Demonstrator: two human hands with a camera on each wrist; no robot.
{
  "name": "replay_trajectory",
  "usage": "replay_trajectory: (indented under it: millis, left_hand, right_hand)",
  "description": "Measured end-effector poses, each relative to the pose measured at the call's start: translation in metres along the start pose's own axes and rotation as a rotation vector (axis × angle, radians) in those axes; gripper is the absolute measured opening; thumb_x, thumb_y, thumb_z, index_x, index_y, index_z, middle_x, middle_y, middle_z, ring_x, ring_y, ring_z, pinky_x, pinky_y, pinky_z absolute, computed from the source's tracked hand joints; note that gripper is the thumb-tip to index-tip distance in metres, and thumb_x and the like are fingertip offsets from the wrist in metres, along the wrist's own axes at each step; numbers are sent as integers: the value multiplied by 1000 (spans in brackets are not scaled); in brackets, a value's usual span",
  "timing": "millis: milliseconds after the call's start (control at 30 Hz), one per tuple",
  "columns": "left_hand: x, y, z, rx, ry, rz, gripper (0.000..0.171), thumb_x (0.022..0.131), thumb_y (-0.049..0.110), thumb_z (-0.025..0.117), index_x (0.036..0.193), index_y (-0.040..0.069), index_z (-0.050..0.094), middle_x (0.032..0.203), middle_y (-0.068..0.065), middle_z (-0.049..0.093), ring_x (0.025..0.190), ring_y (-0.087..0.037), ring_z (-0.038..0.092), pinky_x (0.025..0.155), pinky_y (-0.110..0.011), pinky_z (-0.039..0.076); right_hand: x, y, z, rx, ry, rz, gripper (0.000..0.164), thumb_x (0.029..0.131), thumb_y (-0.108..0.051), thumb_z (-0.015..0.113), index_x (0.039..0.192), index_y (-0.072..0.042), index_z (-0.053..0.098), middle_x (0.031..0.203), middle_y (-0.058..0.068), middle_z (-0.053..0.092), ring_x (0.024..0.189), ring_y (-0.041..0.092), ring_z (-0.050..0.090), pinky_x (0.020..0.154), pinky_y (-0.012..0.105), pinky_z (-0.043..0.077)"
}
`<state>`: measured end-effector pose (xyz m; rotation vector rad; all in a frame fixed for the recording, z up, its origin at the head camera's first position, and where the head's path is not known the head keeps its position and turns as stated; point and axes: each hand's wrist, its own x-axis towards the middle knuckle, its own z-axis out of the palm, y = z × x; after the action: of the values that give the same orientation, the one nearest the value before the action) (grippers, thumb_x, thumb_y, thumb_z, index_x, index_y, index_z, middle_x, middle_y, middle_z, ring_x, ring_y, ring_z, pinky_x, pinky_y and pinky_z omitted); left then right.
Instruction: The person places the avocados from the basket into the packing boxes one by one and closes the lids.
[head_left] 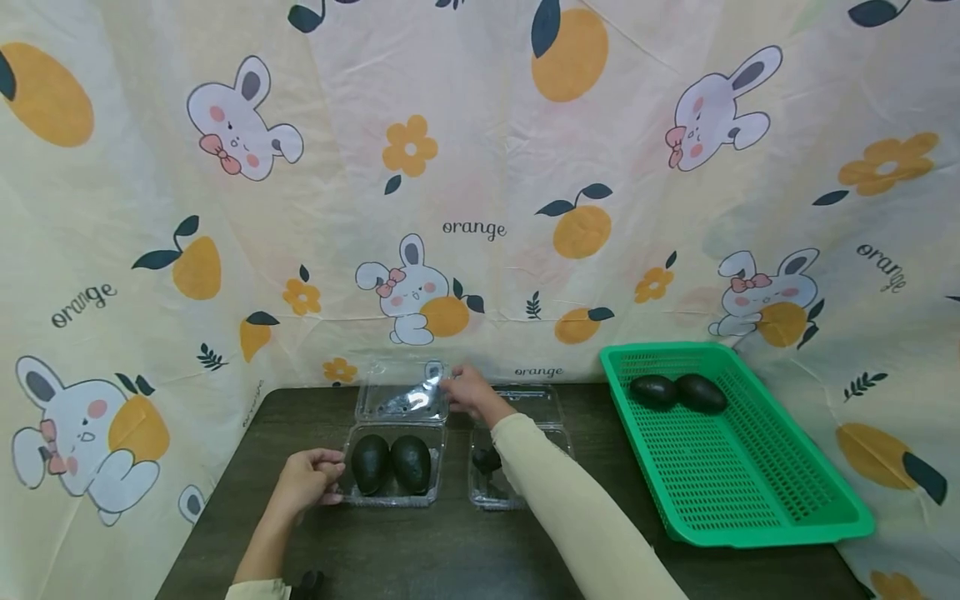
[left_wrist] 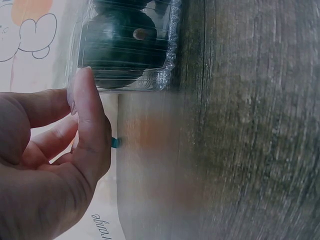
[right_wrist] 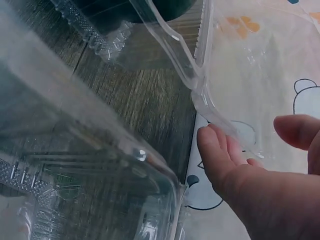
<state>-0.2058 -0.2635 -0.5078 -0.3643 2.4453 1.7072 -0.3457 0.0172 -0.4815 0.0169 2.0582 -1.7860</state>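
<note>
A clear plastic clamshell box [head_left: 390, 502] stands on the table with its lid [head_left: 401, 400] raised at the back. Two dark green avocados [head_left: 411, 464] lie side by side in it. My left hand [head_left: 309, 479] pinches the box's left rim between thumb and fingers; in the left wrist view the fingertips [left_wrist: 85, 80] are at its corner. At the lid's right edge is my right hand [head_left: 471, 392]. The right wrist view shows its fingers [right_wrist: 215, 145] against the lid from behind, fairly straight, with the thumb [right_wrist: 295, 131] held apart.
A second clear clamshell box [head_left: 495, 503], lid up, stands to the right, partly hidden by my right sleeve; something dark lies in it. Further right, a green plastic basket [head_left: 750, 475] holds two avocados [head_left: 701, 393]. A printed cloth [head_left: 480, 275] hangs behind the dark table [head_left: 420, 550].
</note>
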Motion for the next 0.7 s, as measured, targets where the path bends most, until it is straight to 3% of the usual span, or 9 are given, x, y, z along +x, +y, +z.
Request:
replay_trajectory:
  millis: [133,300,567,700]
  left_hand:
    - [0,-1,1,1,4,-4,30,101,-2,56,127,-17,59,91,-16,64,73,-20,60,61,-34,66]
    - [1,-1,0,0,-1,1,31,102,-2,56,128,-17,58,91,-16,65,73,-20,60,62,-34,66]
    - [2,-2,0,9,3,0,31,101,-2,56,128,-17,58,93,-17,65,73,-20,60,62,-34,66]
    - [1,-3,1,15,3,5,31,101,-2,55,128,-17,58,93,-17,65,74,-21,60,62,-34,66]
  right_hand:
    - [1,1,1,17,-1,-1,48,106,-8,52,149,4,36,130,26,60,113,35,66,98,47,60]
    - [1,-3,-3,2,-10,-37,46,106,-9,53,149,2,40,130,25,62,117,34,66,102,48,58]
    - [-11,-20,-6,-49,-17,-178,38,108,-19,54,141,-1,49,133,27,60,117,36,64,106,53,55]
    - [-19,-23,-7,-64,-10,-250,33,108,-20,55,135,-2,55,134,27,61,115,32,65,102,48,59]
